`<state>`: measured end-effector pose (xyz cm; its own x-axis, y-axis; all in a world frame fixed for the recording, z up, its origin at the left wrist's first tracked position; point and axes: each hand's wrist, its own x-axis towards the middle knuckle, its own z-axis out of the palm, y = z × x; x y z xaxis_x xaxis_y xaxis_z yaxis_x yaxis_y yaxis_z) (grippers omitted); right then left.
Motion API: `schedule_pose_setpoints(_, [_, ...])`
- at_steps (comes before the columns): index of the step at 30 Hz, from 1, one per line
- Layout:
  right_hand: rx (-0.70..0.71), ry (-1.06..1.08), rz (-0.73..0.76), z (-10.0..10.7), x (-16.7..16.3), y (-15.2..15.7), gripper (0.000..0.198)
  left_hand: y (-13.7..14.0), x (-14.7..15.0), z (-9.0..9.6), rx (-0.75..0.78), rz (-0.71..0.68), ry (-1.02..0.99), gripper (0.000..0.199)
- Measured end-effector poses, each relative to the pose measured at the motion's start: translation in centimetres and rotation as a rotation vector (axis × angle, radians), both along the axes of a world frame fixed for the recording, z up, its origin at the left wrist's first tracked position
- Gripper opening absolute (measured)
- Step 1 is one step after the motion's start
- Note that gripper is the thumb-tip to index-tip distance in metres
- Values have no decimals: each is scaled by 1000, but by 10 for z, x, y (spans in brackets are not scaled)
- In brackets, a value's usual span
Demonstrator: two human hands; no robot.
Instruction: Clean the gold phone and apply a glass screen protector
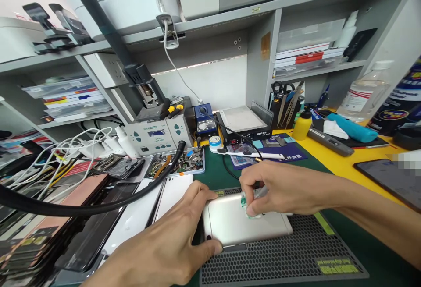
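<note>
A silver smartphone [235, 228] lies back up on a black honeycomb-patterned mat [279, 256]. My left hand [179, 230] grips its left end, thumb on the near edge and fingers on the far edge. Pinched in my right hand [263, 188] is a small crumpled white and green piece [244, 200], pressed against the phone's back right of the middle. Whether that piece is film, paper or cloth, I cannot tell. The fingers hide part of it.
Stacked phones and white back covers [173, 195] are at the left, crossed by a black hose [98, 210]. Behind stand a hot-air station [153, 136], a parts tray [194, 160], a toothbrush [253, 154] and a yellow bottle [301, 125]. A dark phone [388, 182] lies at the right.
</note>
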<state>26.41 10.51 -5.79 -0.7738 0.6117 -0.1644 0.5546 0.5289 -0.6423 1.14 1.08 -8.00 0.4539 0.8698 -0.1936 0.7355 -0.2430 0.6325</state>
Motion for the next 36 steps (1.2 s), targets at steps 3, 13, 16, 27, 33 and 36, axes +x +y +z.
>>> schedule_pose_setpoints(3, [3, 73, 10, -11, -16, -7, 15, 0, -1, 0, 13, -6, -2, 36])
schedule_pose_setpoints(13, [63, 29, 99, -12, -40, -26, 15, -1, -1, -3, 49, -3, -35, 38])
schedule_pose_setpoints(16, [59, -32, 116, -9, -31, -25, 12, -1, -1, -1, 44, -1, -44, 37])
schedule_pose_setpoints(27, [67, -160, -6, 10, 13, -16, 11, -2, -6, -5, 98, 12, -15, 55])
schedule_pose_setpoints(33, [32, 154, -172, 18, 25, -2, 16, 0, 0, 0, 224, -58, 116, 57])
schedule_pose_setpoints(36, [28, 312, -240, 9, 21, 2, 17, 0, 14, 11, 276, -113, 288, 55])
